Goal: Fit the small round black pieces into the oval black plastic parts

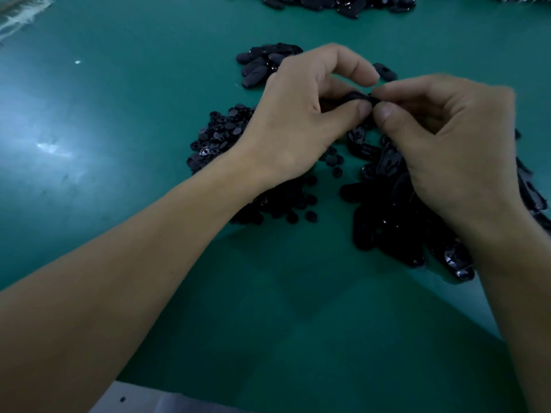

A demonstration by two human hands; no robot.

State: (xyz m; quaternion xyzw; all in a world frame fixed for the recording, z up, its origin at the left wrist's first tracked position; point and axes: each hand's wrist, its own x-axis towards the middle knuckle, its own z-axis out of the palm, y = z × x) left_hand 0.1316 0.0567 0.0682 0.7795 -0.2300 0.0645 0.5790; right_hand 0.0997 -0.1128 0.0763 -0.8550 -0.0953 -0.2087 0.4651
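Head view: fitting step in hand, both hands pinching one oval part (pixel 359 98).
Left hand (pixel 301 114) and right hand (pixel 447 138) grip it between thumbs and forefingers above the green table (pixel 119 114); seating inside is hidden. Loose round pieces (pixel 220 135) lie by the left wrist, spare oval parts (pixel 387 210) under the right. Next likely calls for a square, firm press.

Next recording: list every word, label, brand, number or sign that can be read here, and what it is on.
None: no readable text anywhere.
The held part, pinched by the left hand and right hand, the oval parts, the round pieces and the green table show no print.
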